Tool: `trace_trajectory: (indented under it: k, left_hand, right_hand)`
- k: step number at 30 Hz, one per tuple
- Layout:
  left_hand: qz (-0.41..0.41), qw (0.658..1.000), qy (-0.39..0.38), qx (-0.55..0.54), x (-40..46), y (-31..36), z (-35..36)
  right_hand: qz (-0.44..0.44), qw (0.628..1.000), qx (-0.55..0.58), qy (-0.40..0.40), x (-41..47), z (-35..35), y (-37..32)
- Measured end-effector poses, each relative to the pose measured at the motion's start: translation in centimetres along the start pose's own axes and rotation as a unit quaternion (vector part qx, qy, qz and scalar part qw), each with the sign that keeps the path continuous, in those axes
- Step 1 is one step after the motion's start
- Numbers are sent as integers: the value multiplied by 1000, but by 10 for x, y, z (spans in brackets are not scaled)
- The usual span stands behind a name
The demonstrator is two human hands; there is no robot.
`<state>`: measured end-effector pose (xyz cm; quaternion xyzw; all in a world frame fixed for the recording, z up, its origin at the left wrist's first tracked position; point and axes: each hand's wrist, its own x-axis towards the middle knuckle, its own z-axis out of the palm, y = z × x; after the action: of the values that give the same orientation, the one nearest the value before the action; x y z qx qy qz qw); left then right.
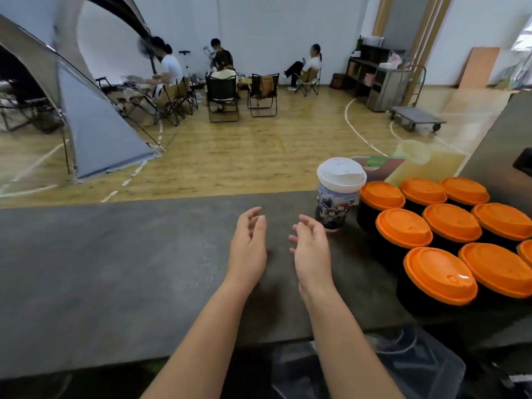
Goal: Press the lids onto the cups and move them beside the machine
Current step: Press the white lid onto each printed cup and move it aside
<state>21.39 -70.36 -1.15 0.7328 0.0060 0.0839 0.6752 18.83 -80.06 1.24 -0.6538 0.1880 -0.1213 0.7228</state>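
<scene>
A printed paper cup with a white lid (338, 194) stands upright on the dark grey counter (129, 269), just left of a cluster of several black cups with orange lids (437, 234). My left hand (249, 249) and my right hand (312, 254) hover side by side over the counter with palms facing each other and fingers loosely curved; neither holds anything. The right hand's fingertips are a short way from the printed cup, not touching it. A grey machine body (501, 156) rises at the far right behind the cups.
A yellowish translucent container (426, 162) and a green-topped item (377, 164) sit behind the cups. Clear plastic bags (403, 367) lie below the counter's near edge. Beyond the counter are a wooden floor, a grey tent, folding chairs with seated people, and a trolley.
</scene>
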Motion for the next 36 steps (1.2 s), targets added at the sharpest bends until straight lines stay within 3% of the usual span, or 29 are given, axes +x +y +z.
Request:
trace_trajectory:
  k: [4,8,14,19,28,36]
  left_hand:
    - [-10,993,107,-51,-37,7,-98]
    - [-3,978,204,-28,-83,14,-224]
    - [-4,939,343,-4,-166,16,-419]
    - [-17,907,420,2,-222,11,-537]
    - [-17,876,481,-30,-227,-1,-665]
    - [-27,887,462,-13,-149,-22,-785]
  right_hand:
    - [-20,995,-12,-92,-60,65,-2]
    - [-28,982,-2,-186,-151,143,10]
    - [-9,952,15,-306,-302,271,42]
    - [-1,931,33,-363,-396,350,54]
    - [-13,906,9,-422,-465,466,75]
    - [-16,902,21,-432,-457,620,94]
